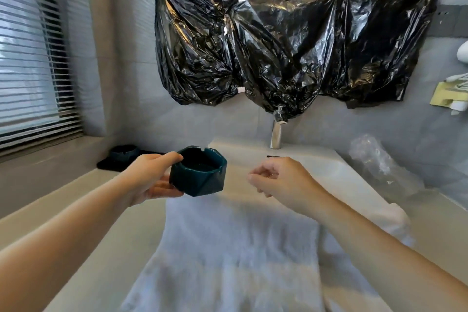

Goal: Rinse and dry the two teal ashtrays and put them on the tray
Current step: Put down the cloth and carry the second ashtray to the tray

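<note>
Held ashtray (197, 172): teal, faceted, notched at the rim; upright and aloft over the left side of the sink, just above the far edge of the towel.
Left hand (152, 180): gripping the held ashtray from its left side, thumb laid over the rim, fingers curled under the base.
Right hand (276, 177): raised over the sink, to the right of the held ashtray and apart from it; fingers loosely curled inward, nothing visible in them.
Second ashtray (124, 152): same teal, upright on the tray at the far left of the counter.
Tray (106, 164): black and flat, on the counter below the window, well apart from both hands.
Towel (228, 248): white, spread over the near edge of the sink, beneath both forearms.
Sink (316, 167): white, set against the grey tiled wall.
Faucet (276, 134): chrome, at the back of the sink, its top tucked under the black plastic.
Black plastic (291, 33): crumpled sheeting fixed to the wall above the faucet with small white tabs.
Clear wrap (379, 167): crumpled on the counter to the right of the sink.
Blinds (30, 45): slatted, over the window at far left.
</note>
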{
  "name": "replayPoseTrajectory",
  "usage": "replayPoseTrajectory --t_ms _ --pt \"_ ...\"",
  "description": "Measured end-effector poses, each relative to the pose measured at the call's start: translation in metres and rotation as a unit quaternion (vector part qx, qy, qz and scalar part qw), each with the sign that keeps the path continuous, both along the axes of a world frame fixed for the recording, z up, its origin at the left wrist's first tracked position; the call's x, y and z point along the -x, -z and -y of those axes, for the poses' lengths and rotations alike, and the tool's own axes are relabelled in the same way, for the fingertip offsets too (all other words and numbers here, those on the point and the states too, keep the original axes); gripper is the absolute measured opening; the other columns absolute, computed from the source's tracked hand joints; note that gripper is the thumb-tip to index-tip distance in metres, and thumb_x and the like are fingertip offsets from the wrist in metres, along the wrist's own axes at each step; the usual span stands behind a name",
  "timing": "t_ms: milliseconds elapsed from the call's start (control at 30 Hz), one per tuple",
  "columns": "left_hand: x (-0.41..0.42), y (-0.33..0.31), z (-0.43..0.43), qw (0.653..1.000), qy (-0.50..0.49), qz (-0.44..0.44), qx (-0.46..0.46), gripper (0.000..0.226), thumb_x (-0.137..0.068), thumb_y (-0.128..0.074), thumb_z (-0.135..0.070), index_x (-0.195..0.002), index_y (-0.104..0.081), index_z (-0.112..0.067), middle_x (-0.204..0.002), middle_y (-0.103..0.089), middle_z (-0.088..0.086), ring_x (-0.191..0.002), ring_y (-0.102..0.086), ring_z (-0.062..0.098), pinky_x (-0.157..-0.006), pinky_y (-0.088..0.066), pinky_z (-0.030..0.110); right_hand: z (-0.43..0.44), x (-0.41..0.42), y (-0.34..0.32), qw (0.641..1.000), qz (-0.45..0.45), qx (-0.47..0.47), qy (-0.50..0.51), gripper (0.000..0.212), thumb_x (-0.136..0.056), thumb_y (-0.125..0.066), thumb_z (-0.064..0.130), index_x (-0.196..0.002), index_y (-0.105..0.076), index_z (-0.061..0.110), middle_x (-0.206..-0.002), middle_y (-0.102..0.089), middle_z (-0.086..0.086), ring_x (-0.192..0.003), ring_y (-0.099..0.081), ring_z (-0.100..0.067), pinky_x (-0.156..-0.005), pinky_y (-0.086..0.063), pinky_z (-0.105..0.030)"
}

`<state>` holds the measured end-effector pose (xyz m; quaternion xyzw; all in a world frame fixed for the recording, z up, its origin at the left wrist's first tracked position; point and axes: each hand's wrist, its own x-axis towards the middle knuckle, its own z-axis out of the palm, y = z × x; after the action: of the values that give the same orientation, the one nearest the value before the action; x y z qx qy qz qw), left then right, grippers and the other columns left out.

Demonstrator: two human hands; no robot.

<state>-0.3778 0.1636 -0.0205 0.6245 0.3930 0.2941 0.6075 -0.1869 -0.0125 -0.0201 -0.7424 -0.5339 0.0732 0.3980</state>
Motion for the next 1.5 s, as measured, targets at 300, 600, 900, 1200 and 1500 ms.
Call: replayPoseTrajectory --t_ms 300,600,900,1200,1500 --pt "0.047 0.032 -0.108 0.989 -0.127 0.054 0.057 0.033 -0.093 -0.059 -0.022 -0.12 -0.054 -0.002 -0.108 -0.066 0.024 -0.079 -0.069 0.035 -0.053 -0.061 0.041 -0.12 0.033 0.01 0.991 0.08 0.002 -0.103 0.01 -0.087 -0.065 0.024 -0.081 -0.072 0.02 -0.075 -0.067 0.01 -0.067 -0.058 0.002 -0.063 -0.045 -0.012" --pt "0.04 0.075 -0.214 0.973 -0.22 0.044 0.051 0.023 -0.091 -0.063 -0.028 -0.104 -0.052 -0.012 -0.112 -0.062 0.017 -0.079 -0.072 0.036 -0.069 -0.061 0.046 -0.24 0.014 0.026 0.986 0.112 0.013 -0.123 0.01 -0.083 -0.063 0.023 -0.075 -0.067 0.02 -0.068 -0.066 0.007 -0.065 -0.062 -0.008 -0.066 -0.052 -0.031" --pt "-0.014 0.084 -0.305 0.97 -0.24 0.016 0.035 0.023 -0.089 -0.065 -0.031 -0.099 -0.053 -0.013 -0.111 -0.057 0.011 -0.074 -0.07 0.033 -0.045 -0.057 0.03 -0.321 -0.026 0.031 0.98 0.154 0.046 -0.117 0.008 -0.084 -0.064 0.026 -0.078 -0.069 0.023 -0.074 -0.068 0.008 -0.073 -0.063 -0.006 -0.073 -0.055 -0.034" --pt "-0.064 0.112 -0.373 0.969 -0.232 0.028 0.08 0.043 -0.088 -0.066 -0.031 -0.12 -0.05 -0.008 -0.127 -0.052 0.011 -0.099 -0.063 0.037 -0.057 -0.061 0.039 -0.333 -0.047 0.043 0.982 0.162 0.036 -0.087 0.008 -0.086 -0.063 0.029 -0.083 -0.069 0.025 -0.078 -0.068 0.01 -0.073 -0.062 -0.004 -0.071 -0.053 -0.027" --pt "-0.07 0.137 -0.393 0.965 -0.247 0.008 0.082 0.048 -0.087 -0.066 -0.031 -0.126 -0.049 -0.008 -0.117 -0.054 0.008 -0.098 -0.062 0.035 -0.054 -0.06 0.038 -0.326 -0.047 0.047 0.984 0.154 0.035 -0.081 0.007 -0.086 -0.064 0.031 -0.085 -0.069 0.026 -0.076 -0.065 0.012 -0.072 -0.06 -0.002 -0.069 -0.051 -0.021"
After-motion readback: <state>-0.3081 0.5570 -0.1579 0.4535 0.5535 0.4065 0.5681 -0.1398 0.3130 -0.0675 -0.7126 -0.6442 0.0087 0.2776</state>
